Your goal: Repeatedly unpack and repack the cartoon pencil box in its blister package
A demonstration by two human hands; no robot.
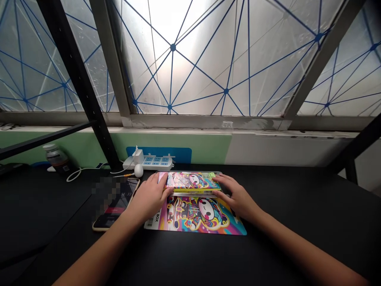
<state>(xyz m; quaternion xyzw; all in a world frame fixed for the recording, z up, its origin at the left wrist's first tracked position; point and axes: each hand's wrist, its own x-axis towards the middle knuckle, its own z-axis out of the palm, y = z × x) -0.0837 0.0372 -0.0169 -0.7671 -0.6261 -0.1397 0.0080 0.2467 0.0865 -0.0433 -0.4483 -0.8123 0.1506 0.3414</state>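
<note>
A narrow, colourful box [190, 181] printed with a cartoon character lies across the desk in front of me, its edges looking like clear plastic. My left hand [153, 194] grips its left end, thumb at the near edge and fingers over the top. At the right end, my right hand [236, 196] holds it with thumb and fingers bent around the corner. A flat, bright cartoon-printed sheet [196, 214] extends toward me from under the box, with "BOX" lettering and a barcode at its left side. Whether box and sheet are joined cannot be seen.
Left of my left hand lies a phone [117, 206], partly blurred. Behind it are a white power strip [157, 162] with a plugged-in charger [137, 157], a cable and a small white round object [138, 171]. A bottle [56, 159] stands far left. Black metal posts [80, 79] frame the desk.
</note>
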